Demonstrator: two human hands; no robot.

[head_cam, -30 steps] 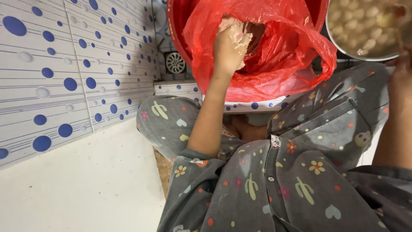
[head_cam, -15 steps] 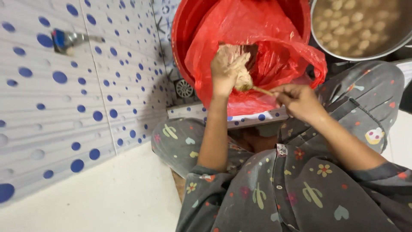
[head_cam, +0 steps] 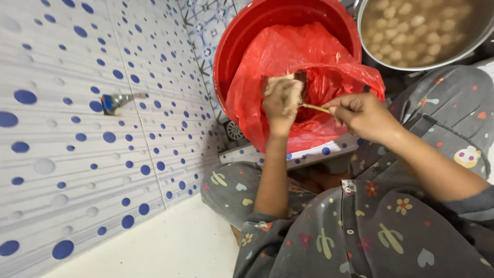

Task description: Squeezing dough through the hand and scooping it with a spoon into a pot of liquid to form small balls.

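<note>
Left hand (head_cam: 282, 100) reaches into the red plastic bag (head_cam: 298, 62), fingers curled shut around a pale, sticky lump of dough (head_cam: 293, 87) that coats the hand. Right hand (head_cam: 363, 114) sits just beside it at the bag's mouth, fingers pinched together on a thin yellowish stick (head_cam: 315, 107) whose tip points at the dough-covered hand.

Tiled wall (head_cam: 77, 154), white with blue dots, fills the left side; small metal tap (head_cam: 116, 101) with a blue part juts from it. Grey patterned garment (head_cam: 370, 226) covers the person's lap and arms across the lower frame. Red bucket (head_cam: 242, 36) stands against the wall, lined with the bag, which spills over its near rim. Metal pot (head_cam: 465, 49) at upper right, just beside the bucket, holds many pale round balls (head_cam: 411, 28) in cloudy liquid. White floor (head_cam: 170, 247) shows at bottom left.
</note>
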